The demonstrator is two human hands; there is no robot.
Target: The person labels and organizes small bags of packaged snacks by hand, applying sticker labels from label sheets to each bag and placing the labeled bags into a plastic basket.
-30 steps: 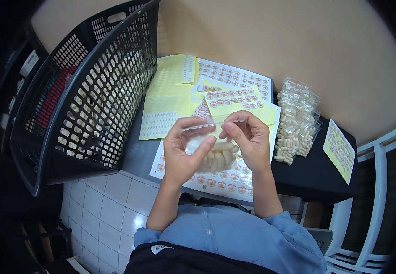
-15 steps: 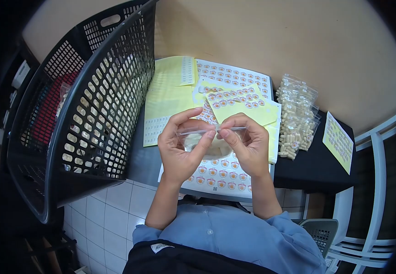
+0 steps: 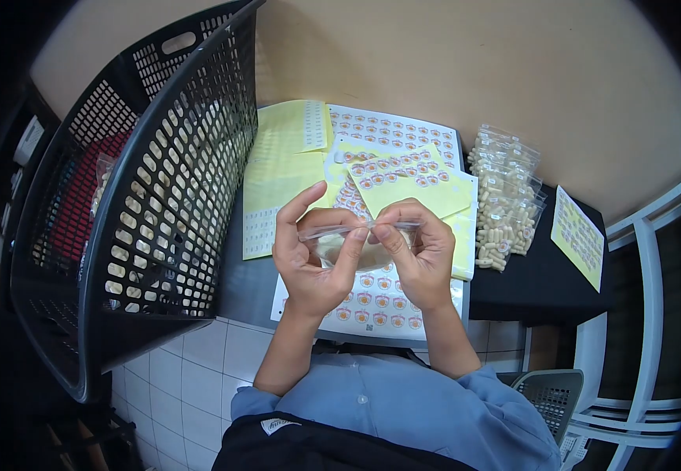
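Both hands hold one small clear zip bag of pale capsules (image 3: pixel 358 245) above the desk. My left hand (image 3: pixel 309 259) grips its left side, thumb and a finger pinching the top strip, index finger raised. My right hand (image 3: pixel 417 255) pinches the top strip from the right. The bag's contents are mostly hidden behind my fingers. Under the hands lies a white sheet of round orange stickers (image 3: pixel 372 308).
A tall black mesh basket (image 3: pixel 167 196) stands at the left. Yellow backing sheets (image 3: pixel 281 169) and more sticker sheets (image 3: pixel 395 129) cover the desk. A pile of filled capsule bags (image 3: pixel 505 200) sits at the right, a yellow sheet (image 3: pixel 576 245) beyond it. A white chair (image 3: pixel 639 353) stands lower right.
The bag has tilted so its capsules are hidden behind my fingers. My fingers have closed along the top strip and my left index finger has lifted.
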